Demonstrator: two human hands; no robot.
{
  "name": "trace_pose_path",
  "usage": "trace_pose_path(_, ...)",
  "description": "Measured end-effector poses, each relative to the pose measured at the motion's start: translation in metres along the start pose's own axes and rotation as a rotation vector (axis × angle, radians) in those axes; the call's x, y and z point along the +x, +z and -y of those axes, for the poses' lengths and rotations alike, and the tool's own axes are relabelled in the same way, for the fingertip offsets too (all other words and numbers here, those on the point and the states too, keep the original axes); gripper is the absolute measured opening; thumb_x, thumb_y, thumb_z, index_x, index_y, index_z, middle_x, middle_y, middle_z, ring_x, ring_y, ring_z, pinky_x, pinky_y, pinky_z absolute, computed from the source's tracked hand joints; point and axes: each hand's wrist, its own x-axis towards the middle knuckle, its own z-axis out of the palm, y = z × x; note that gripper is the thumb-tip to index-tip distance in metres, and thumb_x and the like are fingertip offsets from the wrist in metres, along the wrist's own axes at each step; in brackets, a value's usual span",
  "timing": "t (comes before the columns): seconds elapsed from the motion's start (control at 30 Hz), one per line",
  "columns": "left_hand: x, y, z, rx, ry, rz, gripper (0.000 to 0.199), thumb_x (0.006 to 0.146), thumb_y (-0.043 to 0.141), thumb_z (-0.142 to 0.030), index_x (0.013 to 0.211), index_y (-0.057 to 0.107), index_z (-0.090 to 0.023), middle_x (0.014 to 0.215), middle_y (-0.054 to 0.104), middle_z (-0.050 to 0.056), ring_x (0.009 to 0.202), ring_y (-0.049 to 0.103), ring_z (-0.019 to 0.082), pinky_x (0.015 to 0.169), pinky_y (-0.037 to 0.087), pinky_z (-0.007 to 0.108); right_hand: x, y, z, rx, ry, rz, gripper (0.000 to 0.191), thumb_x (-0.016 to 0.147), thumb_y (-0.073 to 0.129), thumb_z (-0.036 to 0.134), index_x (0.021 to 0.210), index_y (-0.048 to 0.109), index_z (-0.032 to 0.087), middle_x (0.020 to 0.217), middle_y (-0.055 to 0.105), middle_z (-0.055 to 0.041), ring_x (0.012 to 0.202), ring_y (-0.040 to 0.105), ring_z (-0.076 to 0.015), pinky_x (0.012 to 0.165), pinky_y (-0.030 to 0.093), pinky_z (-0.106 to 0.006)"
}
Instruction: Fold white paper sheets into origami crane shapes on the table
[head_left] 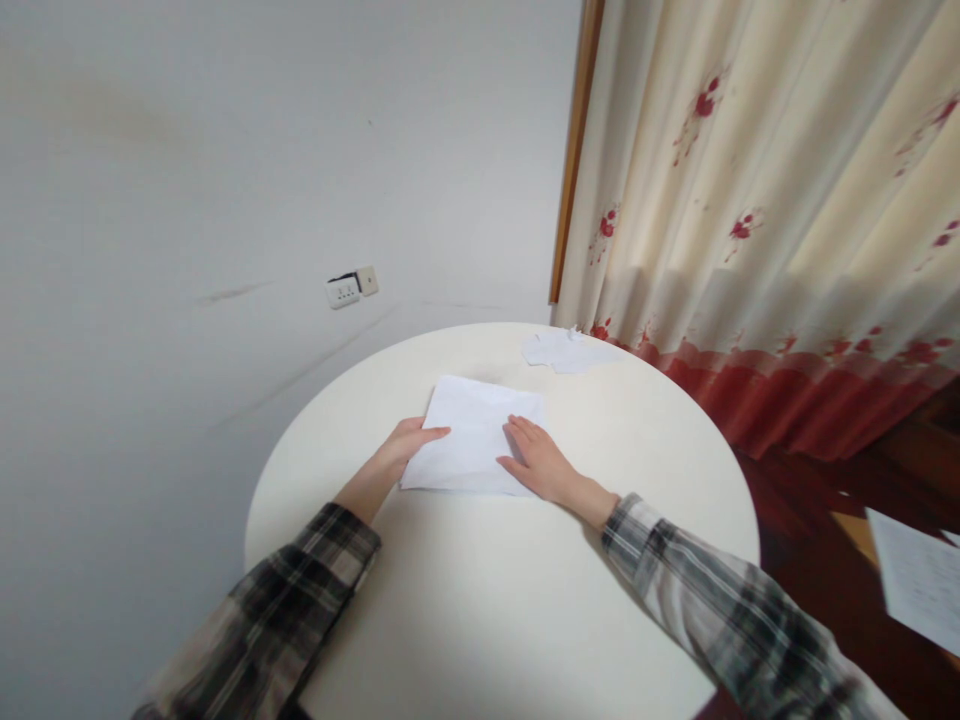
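White rectangular paper [474, 445] between your hands, your left grip [429, 432] pinching its nine-o'clock edge, your right grip [519, 440] flat, unclenched, at three o'clock.

White paper [474, 445], flat on table [480, 600]

Left hand [406, 442]: fingers are hidden under paper [469, 425] | table [450, 590]: near edge is cropped | sheet [919, 580] beyond right edge: writing is blurred

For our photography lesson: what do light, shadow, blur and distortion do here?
Head view: soft light; faint shadow on the table along the right sleeve; marks on the paper at far right blurred past reading; wide-angle stretch toward the edges.
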Motion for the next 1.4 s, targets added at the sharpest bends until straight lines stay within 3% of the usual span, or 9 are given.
trace_pose_path(0.2, -0.004, -0.005, -0.021, 0.214, 0.539, -0.902, 0.032, 0.075, 0.055, -0.031, 0.102, 0.056, -0.013, 0.100, 0.063, 0.009, 0.089, 0.060, 0.020, 0.080, 0.048, 0.033, 0.004, 0.003, -0.004, 0.060, 0.147, -0.206, 0.052, 0.086, 0.040, 0.040, 0.128, 0.037, 0.008, 0.136, 0.036, -0.0205, 0.126, 0.032, -0.0275, 0.103, 0.029, -0.047)
trace_pose_path(0.27, -0.010, -0.005, -0.027, 0.411, 0.659, -1.025, 0.025, 0.079, 0.049, -0.028, 0.099, 0.057, -0.015, 0.097, 0.062, 0.006, 0.092, 0.057, 0.020, 0.086, 0.044, 0.033, 0.005, 0.004, -0.005, 0.077, 0.157, -0.210, 0.052, 0.086, 0.042, 0.039, 0.127, 0.037, 0.008, 0.135, 0.036, -0.0204, 0.126, 0.033, -0.0275, 0.103, 0.028, -0.045)
trace_pose_path(0.33, -0.014, -0.001, -0.027, 0.625, 0.767, -0.899, 0.021, 0.077, 0.046, -0.018, 0.095, 0.058, -0.017, 0.096, 0.062, 0.004, 0.095, 0.055, 0.019, 0.090, 0.041, 0.032, 0.005, 0.005, -0.006, 0.103, 0.178, -0.206, 0.052, 0.085, 0.043, 0.038, 0.125, 0.038, 0.006, 0.134, 0.037, -0.0203, 0.125, 0.034, -0.0269, 0.104, 0.028, -0.043)
trace_pose_path(0.4, -0.014, 0.005, -0.021, 0.838, 0.851, -0.616, 0.030, 0.073, 0.043, -0.008, 0.096, 0.058, -0.019, 0.103, 0.060, 0.004, 0.102, 0.052, 0.018, 0.095, 0.038, 0.031, 0.006, 0.005, -0.008, 0.138, 0.214, -0.216, 0.050, 0.083, 0.045, 0.035, 0.122, 0.040, 0.005, 0.132, 0.040, -0.0200, 0.123, 0.036, -0.0263, 0.103, 0.028, -0.041)
trace_pose_path(0.57, -0.005, 0.025, -0.001, 1.233, 0.674, -0.042, 0.034, 0.068, 0.042, -0.003, 0.093, 0.058, -0.021, 0.102, 0.060, 0.005, 0.101, 0.051, 0.021, 0.089, 0.040, 0.033, 0.008, 0.004, -0.013, 0.245, 0.309, -0.324, 0.035, 0.074, 0.045, 0.020, 0.107, 0.048, 0.011, 0.109, 0.054, -0.0134, 0.103, 0.047, -0.0234, 0.092, 0.038, -0.037)
trace_pose_path(0.7, -0.004, 0.033, 0.004, 1.289, 0.659, 0.018, 0.033, 0.068, 0.043, -0.004, 0.094, 0.055, -0.020, 0.101, 0.059, 0.006, 0.099, 0.050, 0.022, 0.085, 0.040, 0.034, 0.008, -0.001, -0.009, 0.279, 0.370, -0.477, 0.023, 0.068, 0.037, 0.014, 0.089, 0.047, 0.017, 0.089, 0.053, -0.0075, 0.085, 0.049, -0.0206, 0.078, 0.042, -0.034)
trace_pose_path(1.0, -0.019, 0.053, 0.000, 1.270, 0.727, 0.230, 0.032, 0.067, 0.046, -0.005, 0.093, 0.053, -0.020, 0.098, 0.058, 0.005, 0.099, 0.047, 0.021, 0.086, 0.039, 0.032, 0.004, -0.026, 0.002, 0.443, 0.296, -0.669, 0.020, 0.070, 0.034, 0.013, 0.084, 0.046, 0.019, 0.084, 0.053, -0.0054, 0.083, 0.050, -0.0185, 0.078, 0.041, -0.033)
trace_pose_path(1.2, -0.032, 0.064, -0.007, 1.242, 0.835, 0.368, 0.022, 0.070, 0.053, -0.015, 0.092, 0.054, -0.018, 0.101, 0.057, 0.007, 0.095, 0.049, 0.021, 0.083, 0.039, 0.031, 0.006, -0.034, 0.000, 0.500, 0.174, -0.538, 0.017, 0.077, 0.034, 0.015, 0.084, 0.050, 0.018, 0.079, 0.058, -0.0024, 0.074, 0.055, -0.0137, 0.070, 0.044, -0.026)
trace_pose_path(1.4, -0.033, 0.066, -0.013, 1.067, 0.785, 0.385, 0.027, 0.083, 0.046, -0.041, 0.088, 0.059, -0.018, 0.096, 0.062, 0.007, 0.096, 0.052, 0.020, 0.086, 0.038, 0.031, 0.006, -0.027, -0.009, 0.121, 0.129, -0.176, 0.018, 0.083, 0.040, 0.018, 0.095, 0.053, 0.017, 0.087, 0.061, -0.0043, 0.075, 0.057, -0.0133, 0.069, 0.042, -0.023)
